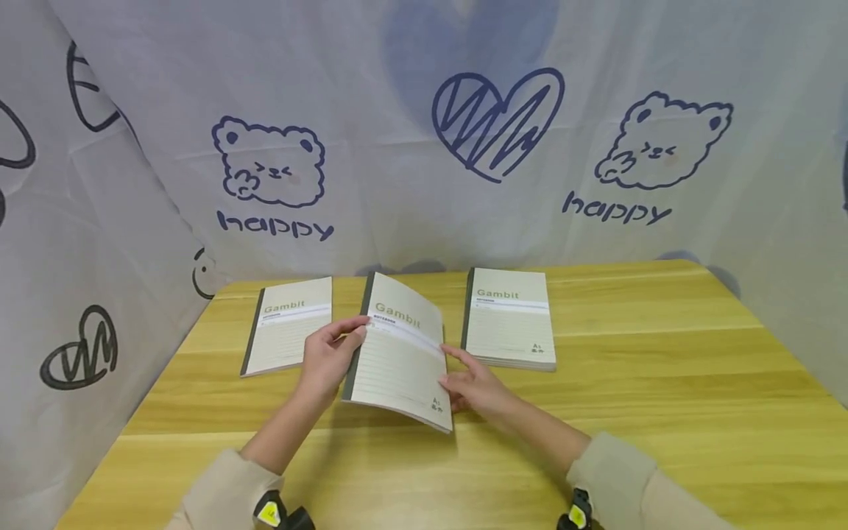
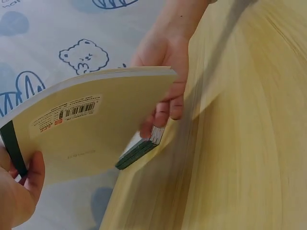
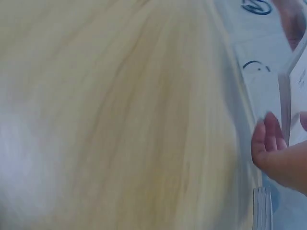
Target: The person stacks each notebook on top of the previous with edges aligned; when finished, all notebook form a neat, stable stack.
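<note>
At left of the frame, a thin notebook (image 1: 291, 335) lies flat on the wood-grain table (image 1: 676, 412), cover up, its "Gambit" title readable from the near side. Just left of centre, a person's left hand (image 1: 330, 358) pinches the dark spine of a raised notebook (image 1: 400, 364), thumb and fingers on opposite faces. That notebook, at centre, is tilted and bowed above the table; the two-sided hold seems meant to support its limp covers. Right of centre, the right hand (image 1: 482, 389) is loosely curled at the free edge, thumb in front and fingers behind, likely to steady it. Farther right, a stack of notebooks (image 1: 509, 324) sits squared, spines to the left, presumably to keep the pile neat. A printed cloth (image 1: 391, 199) hangs across the top.
</note>
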Tool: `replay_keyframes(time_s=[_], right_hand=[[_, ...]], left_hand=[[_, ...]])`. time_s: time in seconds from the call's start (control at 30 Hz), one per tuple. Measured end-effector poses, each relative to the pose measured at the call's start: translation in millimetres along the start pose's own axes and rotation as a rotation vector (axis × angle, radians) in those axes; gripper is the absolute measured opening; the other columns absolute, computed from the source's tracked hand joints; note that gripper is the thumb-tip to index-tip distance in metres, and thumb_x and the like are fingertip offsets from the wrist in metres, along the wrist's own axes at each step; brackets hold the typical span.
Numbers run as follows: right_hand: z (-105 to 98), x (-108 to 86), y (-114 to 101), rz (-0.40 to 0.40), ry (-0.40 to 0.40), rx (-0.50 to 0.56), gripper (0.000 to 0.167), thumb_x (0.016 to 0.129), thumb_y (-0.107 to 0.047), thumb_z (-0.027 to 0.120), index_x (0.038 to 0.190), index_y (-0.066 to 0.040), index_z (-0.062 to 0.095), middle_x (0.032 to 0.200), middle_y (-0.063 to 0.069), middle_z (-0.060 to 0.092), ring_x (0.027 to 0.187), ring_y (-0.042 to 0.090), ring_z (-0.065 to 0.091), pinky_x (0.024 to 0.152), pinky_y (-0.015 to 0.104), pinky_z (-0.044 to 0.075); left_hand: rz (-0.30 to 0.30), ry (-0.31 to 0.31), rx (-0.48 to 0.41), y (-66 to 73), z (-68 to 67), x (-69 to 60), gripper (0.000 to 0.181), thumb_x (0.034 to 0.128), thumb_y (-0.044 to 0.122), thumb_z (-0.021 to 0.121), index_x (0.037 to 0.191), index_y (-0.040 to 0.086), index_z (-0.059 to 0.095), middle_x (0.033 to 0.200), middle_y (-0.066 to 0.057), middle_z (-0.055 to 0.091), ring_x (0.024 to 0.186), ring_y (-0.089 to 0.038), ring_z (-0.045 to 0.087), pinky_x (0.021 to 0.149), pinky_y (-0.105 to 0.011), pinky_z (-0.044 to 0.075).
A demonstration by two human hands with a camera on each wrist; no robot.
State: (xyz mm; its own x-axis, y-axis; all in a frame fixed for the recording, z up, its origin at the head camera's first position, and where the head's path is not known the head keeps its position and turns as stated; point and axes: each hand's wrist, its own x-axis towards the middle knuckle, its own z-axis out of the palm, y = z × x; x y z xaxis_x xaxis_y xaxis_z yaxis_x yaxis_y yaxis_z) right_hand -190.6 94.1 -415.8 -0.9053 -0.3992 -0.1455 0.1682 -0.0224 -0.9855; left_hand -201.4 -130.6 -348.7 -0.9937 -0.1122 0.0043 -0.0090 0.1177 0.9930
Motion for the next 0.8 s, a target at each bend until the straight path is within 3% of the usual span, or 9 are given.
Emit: replay_keyframes(time_s=[0.1, 0.23, 0.4, 0.63, 0.8], right_hand=[[-4, -2.8, -4, -0.024, 0.067, 0.033, 0.062, 0.09, 0.0, 0.053, 0.145, -0.006, 0.026, 0.083, -0.004, 0.061, 0.072, 0.007, 0.057, 0.069, 0.023, 0.049], [-12, -5.0, -9, -0.068, 0.137, 0.029, 0.061, 0.087, 0.002, 0.057, 0.143, -0.007, 0.033, 0.077, -0.007, 0.056, 0.07, 0.005, 0.052, 0.068, 0.021, 0.047], [-23, -9.1, -9, -0.111, 0.127, 0.016, 0.062, 0.087, 0.003, 0.057, 0.143, -0.004, 0.031, 0.078, -0.006, 0.054, 0.072, 0.004, 0.053, 0.069, 0.02, 0.05], [-44, -20.4, -10, -0.155, 0.104, -0.054, 0.063, 0.087, 0.002, 0.058, 0.143, 0.001, 0.029, 0.077, -0.009, 0.053, 0.072, 0.002, 0.05, 0.068, 0.017, 0.048], [-60, -30.0, -17, -0.192, 0.088, -0.159, 0.063, 0.087, -0.002, 0.059, 0.143, 0.001, 0.03, 0.077, -0.008, 0.052, 0.071, 0.002, 0.05, 0.069, 0.018, 0.049]], left_hand=[[0.049, -0.018, -0.011, -2.3, 3.3, 0.2, 0.026, 0.0896, 0.005, 0.056, 0.113, -0.005, 0.062, 0.113, -0.013, 0.063, 0.074, 0.001, 0.059, 0.065, -0.014, 0.049], [0.067, -0.038, -0.036, -6.6, 6.3, 3.9, 0.028, 0.088, 0.003, 0.058, 0.115, -0.004, 0.061, 0.104, -0.006, 0.063, 0.074, 0.0, 0.059, 0.065, -0.015, 0.049], [0.041, -0.105, -0.082, -17.6, 9.4, 8.7, 0.036, 0.0857, 0.001, 0.06, 0.122, -0.001, 0.057, 0.099, 0.001, 0.057, 0.075, -0.001, 0.06, 0.068, -0.015, 0.05], [0.052, -0.246, -0.023, -29.2, 13.8, 2.6, 0.045, 0.0843, 0.0, 0.062, 0.128, 0.002, 0.052, 0.117, -0.013, 0.053, 0.077, -0.003, 0.057, 0.071, -0.014, 0.049], [0.069, -0.303, 0.019, -28.7, 21.7, -0.7, 0.048, 0.0838, 0.001, 0.063, 0.13, 0.002, 0.051, 0.124, -0.019, 0.052, 0.076, -0.002, 0.056, 0.067, -0.014, 0.046]])
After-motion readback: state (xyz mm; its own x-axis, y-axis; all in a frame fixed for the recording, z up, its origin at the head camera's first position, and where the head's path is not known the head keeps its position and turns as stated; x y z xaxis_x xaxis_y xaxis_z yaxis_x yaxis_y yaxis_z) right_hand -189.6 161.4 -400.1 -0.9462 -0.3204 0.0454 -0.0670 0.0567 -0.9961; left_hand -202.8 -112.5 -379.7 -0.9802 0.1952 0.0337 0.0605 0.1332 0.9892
